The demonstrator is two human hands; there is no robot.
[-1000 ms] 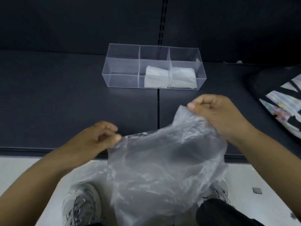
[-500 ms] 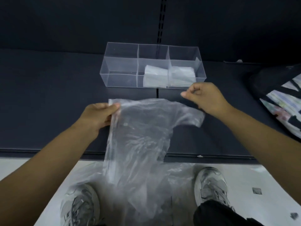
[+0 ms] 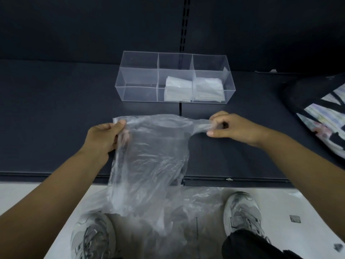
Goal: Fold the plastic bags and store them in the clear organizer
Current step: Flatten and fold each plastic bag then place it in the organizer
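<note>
Plastic bag point(image 3: 153, 156), bunched a second ago, now spreads over the shelf point(image 3: 56, 118) for folding, my left hand point(image 3: 104, 136) and right hand point(image 3: 235, 128) pinching its top corners.

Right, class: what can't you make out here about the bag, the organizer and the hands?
Head view only.
Bag: lower end blends into loose plastic beneath.
Folded bags in organizer: count unreadable, translucent and small.
Left hand: fingers veiled by bag.
Patterned item: cut by right edge.
</note>
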